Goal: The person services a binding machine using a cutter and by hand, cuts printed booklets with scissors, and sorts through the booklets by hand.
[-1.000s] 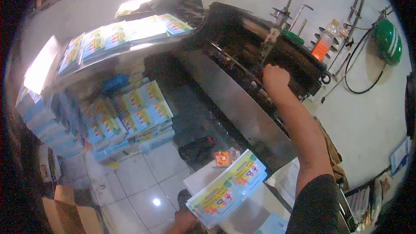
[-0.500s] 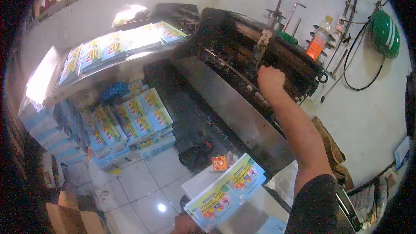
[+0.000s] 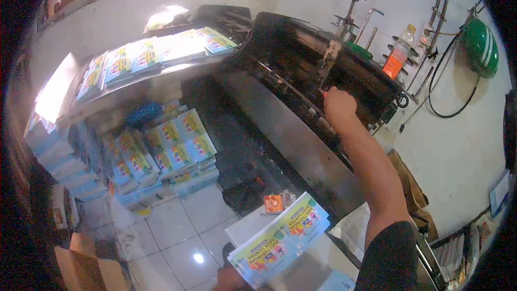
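Observation:
My right hand (image 3: 340,106) reaches into the dark, open press-like machine (image 3: 301,56), fingers closed beside a worn upright metal bar (image 3: 327,59). A small reddish bit shows at the fingertips; what they grip is too small to name. At the bottom my left hand (image 3: 230,279), partly hidden, holds the lower left edge of some printed sheets (image 3: 280,241). These are blue, yellow and white with colored figures, and they overlap a pale surface. A small orange box (image 3: 273,203) sits just above the sheets.
Bundled printed sheets (image 3: 180,143) stand in stacks on the tiled floor (image 3: 172,231). More prints (image 3: 132,59) cover the shelf above. A cardboard box (image 3: 89,264) is at lower left. A bottle with an orange label (image 3: 397,56) and a green lamp shade (image 3: 479,48) are at right.
The view has shifted slightly. My right hand stays at the metal bar with its wrist turned a little, and a reddish bit now shows at its fingertips. The left hand and sheets barely move.

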{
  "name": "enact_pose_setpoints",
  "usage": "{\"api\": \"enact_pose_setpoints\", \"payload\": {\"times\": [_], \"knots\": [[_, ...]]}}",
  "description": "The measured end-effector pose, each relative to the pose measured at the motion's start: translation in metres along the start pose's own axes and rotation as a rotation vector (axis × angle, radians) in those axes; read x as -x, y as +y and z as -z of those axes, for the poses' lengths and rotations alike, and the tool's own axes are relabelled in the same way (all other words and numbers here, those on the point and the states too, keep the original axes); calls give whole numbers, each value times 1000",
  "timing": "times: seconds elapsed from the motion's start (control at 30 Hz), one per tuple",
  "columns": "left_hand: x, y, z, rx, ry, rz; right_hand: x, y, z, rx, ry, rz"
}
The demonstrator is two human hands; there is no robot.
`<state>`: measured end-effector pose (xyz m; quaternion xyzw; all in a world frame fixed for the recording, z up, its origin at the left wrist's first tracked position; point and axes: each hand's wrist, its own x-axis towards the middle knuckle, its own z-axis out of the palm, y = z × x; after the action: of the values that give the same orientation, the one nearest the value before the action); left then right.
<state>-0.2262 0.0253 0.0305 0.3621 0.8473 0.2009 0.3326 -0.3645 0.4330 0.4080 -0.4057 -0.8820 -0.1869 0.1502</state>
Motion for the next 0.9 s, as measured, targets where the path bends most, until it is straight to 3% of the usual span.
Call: {"api": "enact_pose_setpoints", "payload": {"times": [0.13,0.63,0.9], "knots": [[0,-1,1,-5,-11,1,-3,0,-7,6,70,9],[3,-5,-9,14,-34,-15,-5,-13,2,184,-114,49],[11,-17,-23,15,-41,-11,-4,-2,1,106,-153,109]]}}
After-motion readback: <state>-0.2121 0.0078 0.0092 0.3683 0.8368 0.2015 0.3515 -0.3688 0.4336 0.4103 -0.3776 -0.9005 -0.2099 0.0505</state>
